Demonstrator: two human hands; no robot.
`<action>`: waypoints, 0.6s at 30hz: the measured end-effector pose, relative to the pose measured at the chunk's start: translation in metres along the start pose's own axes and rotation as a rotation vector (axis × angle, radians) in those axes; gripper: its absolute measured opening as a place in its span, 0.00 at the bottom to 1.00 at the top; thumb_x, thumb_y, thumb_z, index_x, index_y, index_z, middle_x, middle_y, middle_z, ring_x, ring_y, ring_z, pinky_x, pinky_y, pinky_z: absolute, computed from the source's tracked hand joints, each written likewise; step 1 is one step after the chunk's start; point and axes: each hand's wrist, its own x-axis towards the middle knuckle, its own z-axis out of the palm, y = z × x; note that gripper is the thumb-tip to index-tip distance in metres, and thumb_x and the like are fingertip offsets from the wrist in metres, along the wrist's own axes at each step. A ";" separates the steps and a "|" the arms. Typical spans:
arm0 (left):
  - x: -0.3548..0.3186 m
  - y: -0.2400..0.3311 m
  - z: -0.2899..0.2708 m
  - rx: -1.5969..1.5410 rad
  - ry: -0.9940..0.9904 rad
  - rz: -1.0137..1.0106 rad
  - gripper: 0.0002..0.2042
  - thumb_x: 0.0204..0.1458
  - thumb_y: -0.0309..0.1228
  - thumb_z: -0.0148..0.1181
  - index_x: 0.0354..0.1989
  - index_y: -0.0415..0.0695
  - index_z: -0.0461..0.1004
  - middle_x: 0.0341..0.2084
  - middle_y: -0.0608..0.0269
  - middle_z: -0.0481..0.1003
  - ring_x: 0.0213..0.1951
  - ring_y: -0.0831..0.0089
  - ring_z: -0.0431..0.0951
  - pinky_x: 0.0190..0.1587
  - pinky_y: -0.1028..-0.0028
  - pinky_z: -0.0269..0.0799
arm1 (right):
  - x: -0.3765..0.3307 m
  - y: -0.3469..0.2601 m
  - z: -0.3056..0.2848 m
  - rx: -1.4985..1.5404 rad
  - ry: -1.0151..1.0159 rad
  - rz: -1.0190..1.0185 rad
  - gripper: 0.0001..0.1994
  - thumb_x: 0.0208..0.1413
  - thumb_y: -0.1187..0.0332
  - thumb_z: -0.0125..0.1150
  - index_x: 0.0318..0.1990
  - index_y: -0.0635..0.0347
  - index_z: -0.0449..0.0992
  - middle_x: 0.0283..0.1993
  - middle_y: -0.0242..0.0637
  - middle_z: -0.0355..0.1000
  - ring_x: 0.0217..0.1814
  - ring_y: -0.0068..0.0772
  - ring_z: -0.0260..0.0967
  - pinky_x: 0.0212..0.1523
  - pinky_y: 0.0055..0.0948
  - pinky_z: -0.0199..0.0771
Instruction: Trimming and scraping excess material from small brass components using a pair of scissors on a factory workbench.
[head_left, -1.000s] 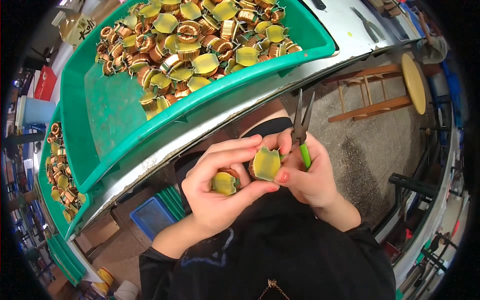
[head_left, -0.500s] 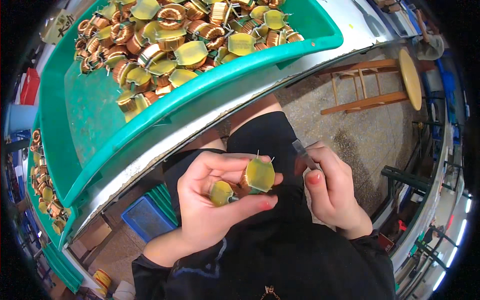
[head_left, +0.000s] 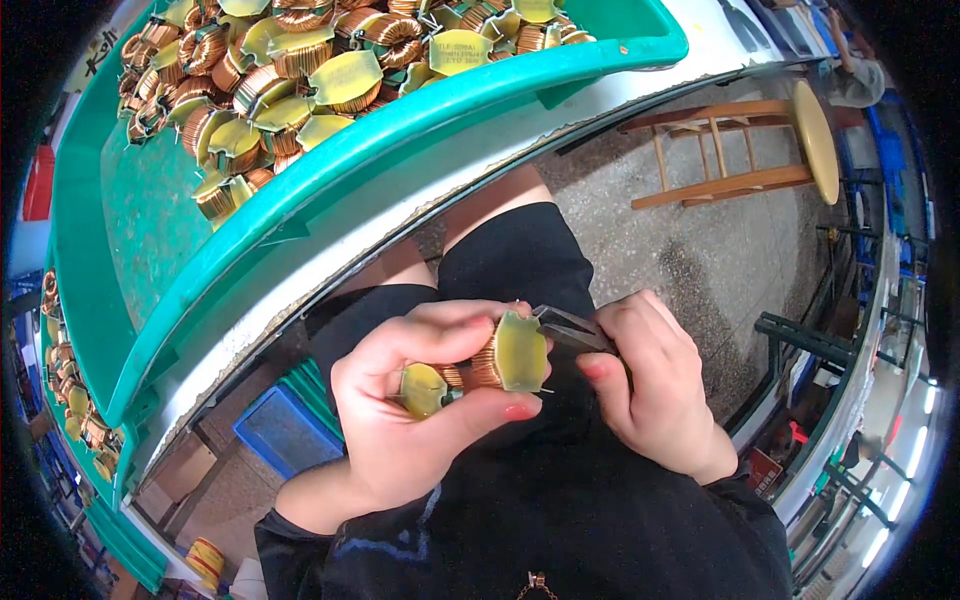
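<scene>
Two copper-wound toroid coils with yellow-green base plates are in my left hand (head_left: 415,390), which is closed around them. The larger coil (head_left: 521,352) is pinched at the fingertips, its plate toward the right and thin wire leads sticking out. The smaller-looking coil (head_left: 424,389) lies lower in the palm, partly covered by the fingers. My right hand (head_left: 660,385) is closed on a pair of dark metal pliers (head_left: 572,330), handles mostly hidden in the fist. Their jaws reach the upper right edge of the larger coil's plate, at a lead there.
A green tray (head_left: 330,150) heaped with similar coils (head_left: 345,78) stands on the white table (head_left: 400,215) ahead. A second green bin with coils (head_left: 75,400) is at far left. Below are a blue crate (head_left: 290,432) and, at right, a wooden stool (head_left: 740,155).
My right hand has turned and brought the pliers' jaws up to the larger coil. That coil has rotated in my left fingers. The whole view has shifted slightly.
</scene>
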 end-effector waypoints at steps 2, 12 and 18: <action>0.000 0.000 0.000 0.027 -0.001 0.007 0.24 0.34 0.08 0.64 0.43 0.37 0.68 0.47 0.45 0.70 0.40 0.62 0.77 0.41 0.73 0.75 | 0.001 0.001 0.000 0.002 -0.001 -0.004 0.10 0.47 0.69 0.61 0.34 0.63 0.69 0.30 0.39 0.66 0.28 0.38 0.61 0.33 0.29 0.65; -0.002 0.001 -0.001 0.056 0.008 -0.018 0.21 0.34 0.10 0.65 0.40 0.37 0.71 0.46 0.46 0.71 0.40 0.66 0.76 0.40 0.75 0.75 | 0.010 0.006 0.003 0.017 -0.020 -0.082 0.10 0.49 0.67 0.60 0.34 0.63 0.69 0.29 0.39 0.65 0.28 0.38 0.61 0.33 0.29 0.65; -0.001 0.001 0.001 0.049 -0.005 -0.022 0.20 0.34 0.10 0.66 0.39 0.36 0.71 0.45 0.47 0.72 0.39 0.67 0.77 0.39 0.76 0.75 | 0.011 0.014 0.003 0.017 -0.011 -0.141 0.11 0.51 0.64 0.57 0.33 0.64 0.69 0.27 0.38 0.64 0.27 0.37 0.60 0.31 0.29 0.65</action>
